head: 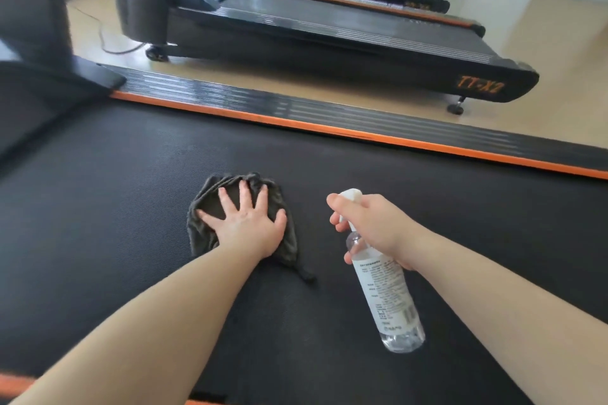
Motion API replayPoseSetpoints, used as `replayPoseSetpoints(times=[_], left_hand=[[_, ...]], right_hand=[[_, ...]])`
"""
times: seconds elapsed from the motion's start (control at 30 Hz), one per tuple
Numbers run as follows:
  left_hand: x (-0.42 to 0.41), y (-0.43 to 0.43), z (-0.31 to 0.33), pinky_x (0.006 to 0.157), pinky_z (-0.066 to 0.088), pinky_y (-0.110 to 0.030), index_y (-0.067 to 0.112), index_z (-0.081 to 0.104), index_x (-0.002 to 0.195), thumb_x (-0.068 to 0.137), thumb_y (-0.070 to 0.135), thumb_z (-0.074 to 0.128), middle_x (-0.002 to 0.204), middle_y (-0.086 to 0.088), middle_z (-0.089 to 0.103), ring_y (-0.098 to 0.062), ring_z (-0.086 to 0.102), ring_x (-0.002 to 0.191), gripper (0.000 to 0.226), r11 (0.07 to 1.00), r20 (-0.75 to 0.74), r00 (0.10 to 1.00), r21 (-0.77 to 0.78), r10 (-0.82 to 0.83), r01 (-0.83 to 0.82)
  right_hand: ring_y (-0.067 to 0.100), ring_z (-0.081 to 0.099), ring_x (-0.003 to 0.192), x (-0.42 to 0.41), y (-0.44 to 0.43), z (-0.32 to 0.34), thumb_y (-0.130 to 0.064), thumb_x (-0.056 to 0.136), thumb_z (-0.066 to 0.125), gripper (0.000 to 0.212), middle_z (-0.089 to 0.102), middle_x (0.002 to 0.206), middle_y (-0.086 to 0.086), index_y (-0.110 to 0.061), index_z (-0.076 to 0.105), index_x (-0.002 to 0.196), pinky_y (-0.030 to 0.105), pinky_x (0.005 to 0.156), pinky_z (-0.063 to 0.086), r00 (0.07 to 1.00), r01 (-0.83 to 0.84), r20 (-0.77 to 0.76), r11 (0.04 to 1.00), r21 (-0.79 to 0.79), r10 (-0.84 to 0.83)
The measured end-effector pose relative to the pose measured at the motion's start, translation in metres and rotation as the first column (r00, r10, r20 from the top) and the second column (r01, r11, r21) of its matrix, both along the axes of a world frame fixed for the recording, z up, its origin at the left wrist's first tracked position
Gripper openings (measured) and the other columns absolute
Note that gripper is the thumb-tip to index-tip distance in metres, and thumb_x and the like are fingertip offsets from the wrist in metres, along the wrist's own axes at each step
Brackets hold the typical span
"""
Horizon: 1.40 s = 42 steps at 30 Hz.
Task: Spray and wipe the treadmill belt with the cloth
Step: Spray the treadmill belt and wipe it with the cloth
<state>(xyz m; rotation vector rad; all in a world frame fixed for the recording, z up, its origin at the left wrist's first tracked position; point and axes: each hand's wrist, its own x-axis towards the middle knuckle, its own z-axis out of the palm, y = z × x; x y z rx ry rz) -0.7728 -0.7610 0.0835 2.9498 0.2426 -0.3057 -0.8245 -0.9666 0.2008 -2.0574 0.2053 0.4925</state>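
The black treadmill belt (131,207) fills the lower part of the view. A crumpled dark grey cloth (279,204) lies on it near the middle. My left hand (248,223) presses flat on the cloth with its fingers spread. To the right, my right hand (371,227) grips the neck of a clear spray bottle (388,299) with a white nozzle. The nozzle points left, toward the belt beside the cloth. The bottle hangs tilted above the belt, its base toward me.
An orange strip (362,136) and a ribbed black side rail (329,112) border the belt's far edge. Beyond a stretch of tan floor (329,85) stand several more treadmills (329,43) in a row. A dark upright post (33,3) rises at the far left.
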Motion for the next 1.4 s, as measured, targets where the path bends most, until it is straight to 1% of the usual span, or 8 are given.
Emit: replayPoseSetpoints(times=[0.17, 0.4, 0.6, 0.73, 0.93, 1.13, 1.27, 1.4], left_hand=[[0.018, 0.066, 0.006, 0.106, 0.002, -0.084, 0.050, -0.007, 0.157, 0.091, 0.080, 0.011, 0.169, 0.008, -0.015, -0.038, -0.018, 0.153, 0.075, 0.978, -0.091, 0.977, 0.068, -0.192, 0.199], [0.028, 0.221, 0.004, 0.111, -0.002, -0.080, 0.049, -0.004, 0.158, 0.092, 0.079, 0.013, 0.169, 0.009, -0.015, -0.032, -0.018, 0.154, 0.075, 0.997, -0.032, 0.998, 0.065, 0.047, -0.045], [0.021, 0.245, -0.001, 0.109, -0.007, -0.080, 0.047, -0.005, 0.158, 0.092, 0.076, 0.011, 0.170, 0.005, -0.013, -0.038, -0.018, 0.153, 0.074, 0.996, 0.010, 0.999, 0.079, 0.030, -0.031], [0.004, 0.232, 0.001, 0.108, -0.010, -0.080, 0.049, -0.004, 0.157, 0.092, 0.077, 0.011, 0.170, 0.005, -0.014, -0.038, -0.021, 0.153, 0.073, 0.967, -0.015, 0.973, 0.101, -0.232, 0.232], [-0.020, 0.209, 0.014, 0.116, -0.005, -0.072, 0.032, 0.018, 0.160, 0.097, 0.061, 0.028, 0.171, -0.001, 0.000, -0.026, -0.020, 0.154, 0.070, 0.778, -0.033, 0.778, 0.016, -0.627, 0.628], [0.014, 0.289, -0.001, 0.120, -0.008, -0.063, 0.045, 0.009, 0.159, 0.091, 0.078, 0.015, 0.171, 0.008, -0.002, -0.025, -0.010, 0.156, 0.077, 0.988, 0.090, 0.984, 0.013, -0.156, 0.156], [0.015, 0.355, -0.004, 0.121, -0.004, -0.064, 0.041, 0.010, 0.161, 0.093, 0.075, 0.018, 0.171, 0.006, -0.002, -0.028, -0.008, 0.156, 0.076, 0.985, 0.097, 0.981, 0.021, 0.170, -0.172], [-0.002, 0.334, -0.003, 0.115, -0.007, -0.072, 0.044, 0.003, 0.160, 0.093, 0.074, 0.014, 0.171, 0.005, -0.006, -0.035, -0.012, 0.155, 0.074, 0.997, 0.062, 0.997, 0.066, 0.038, -0.042]], right_hand=[[0.027, 0.073, 0.060, 0.009, 0.054, -0.004, -0.061, 0.094, 0.060, 0.051, 0.069, 0.110, 0.009, -0.011, 0.070, 0.091, 0.035, 0.066, 0.060, 0.999, -0.021, -0.029, 1.000, 0.008, 0.022], [0.024, 0.074, 0.059, 0.025, 0.129, -0.013, -0.060, 0.095, 0.058, 0.050, 0.070, 0.105, 0.007, -0.012, 0.071, 0.092, 0.035, 0.068, 0.061, 0.993, -0.118, -0.026, 0.992, -0.042, 0.117], [0.028, 0.076, 0.063, 0.033, 0.204, -0.021, -0.059, 0.097, 0.056, 0.049, 0.070, 0.107, 0.004, -0.012, 0.071, 0.094, 0.032, 0.067, 0.059, 0.983, -0.182, -0.030, 0.983, -0.032, 0.181], [0.027, 0.071, 0.058, 0.034, 0.250, -0.015, -0.053, 0.099, 0.057, 0.049, 0.069, 0.103, 0.009, -0.006, 0.070, 0.097, 0.029, 0.056, 0.057, 0.980, -0.198, -0.022, 0.978, 0.057, 0.200], [0.029, 0.072, 0.060, 0.038, 0.286, -0.016, -0.051, 0.099, 0.059, 0.046, 0.074, 0.093, 0.016, -0.007, 0.072, 0.097, 0.036, 0.060, 0.059, 0.973, -0.229, -0.021, 0.970, 0.084, 0.231], [0.028, 0.065, 0.062, 0.042, 0.301, -0.014, -0.047, 0.101, 0.058, 0.047, 0.064, 0.103, 0.016, -0.001, 0.068, 0.098, 0.028, 0.049, 0.055, 0.974, -0.222, -0.027, 0.971, 0.090, 0.226], [0.025, 0.066, 0.061, 0.047, 0.305, -0.012, -0.049, 0.101, 0.058, 0.050, 0.065, 0.117, 0.020, 0.000, 0.067, 0.103, 0.028, 0.050, 0.055, 0.971, -0.231, -0.045, 0.970, 0.074, 0.235], [0.026, 0.065, 0.058, 0.045, 0.315, -0.015, -0.050, 0.100, 0.058, 0.051, 0.065, 0.112, 0.018, 0.000, 0.067, 0.103, 0.028, 0.049, 0.055, 0.970, -0.225, -0.066, 0.968, 0.108, 0.233]])
